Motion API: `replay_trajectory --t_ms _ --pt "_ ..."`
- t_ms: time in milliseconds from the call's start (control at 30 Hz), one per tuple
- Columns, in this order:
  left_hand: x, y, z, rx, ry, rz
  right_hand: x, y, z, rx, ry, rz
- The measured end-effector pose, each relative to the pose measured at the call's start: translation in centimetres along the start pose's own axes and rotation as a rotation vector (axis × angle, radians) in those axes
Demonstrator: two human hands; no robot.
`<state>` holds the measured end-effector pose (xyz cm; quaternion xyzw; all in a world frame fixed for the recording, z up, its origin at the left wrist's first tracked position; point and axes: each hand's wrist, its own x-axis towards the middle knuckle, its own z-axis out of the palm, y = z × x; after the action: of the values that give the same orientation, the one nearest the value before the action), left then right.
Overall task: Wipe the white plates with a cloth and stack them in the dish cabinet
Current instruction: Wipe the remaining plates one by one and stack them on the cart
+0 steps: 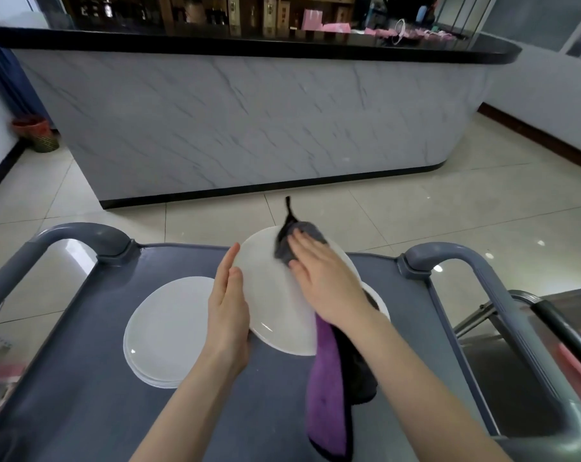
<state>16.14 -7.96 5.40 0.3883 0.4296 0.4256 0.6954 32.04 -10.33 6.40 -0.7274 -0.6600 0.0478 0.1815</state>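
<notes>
Purple-and-grey cloth [325,378] trails from under the right hand [325,281], which presses it, fingers flat, onto the tilted white plate [272,295] near its 1 o'clock rim. Left hand [227,308] pinches the rim at 8 o'clock, thumb on the face. Plate judged stiff, glazed, slippery and breakable; best held by the rim. Stacked plates [166,328] lie at its 9 o'clock on the cart surface [82,378].

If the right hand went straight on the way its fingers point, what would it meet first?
The bunched grey end of the cloth, just ahead of the right hand on the tilted plate; past that the plate's far rim, then probably open air.
</notes>
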Motion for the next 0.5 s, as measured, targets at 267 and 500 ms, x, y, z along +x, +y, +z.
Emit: replay_trajectory --t_ms 267,500 --pt "0.4 0.1 -0.7 -0.038 0.065 0.005 -9.6 -0.5 -0.5 0.074 -0.133 -0.165" --pt "0.3 -0.6 0.4 0.021 0.010 0.060 -4.1 -3.1 0.1 0.139 -0.154 -0.179"
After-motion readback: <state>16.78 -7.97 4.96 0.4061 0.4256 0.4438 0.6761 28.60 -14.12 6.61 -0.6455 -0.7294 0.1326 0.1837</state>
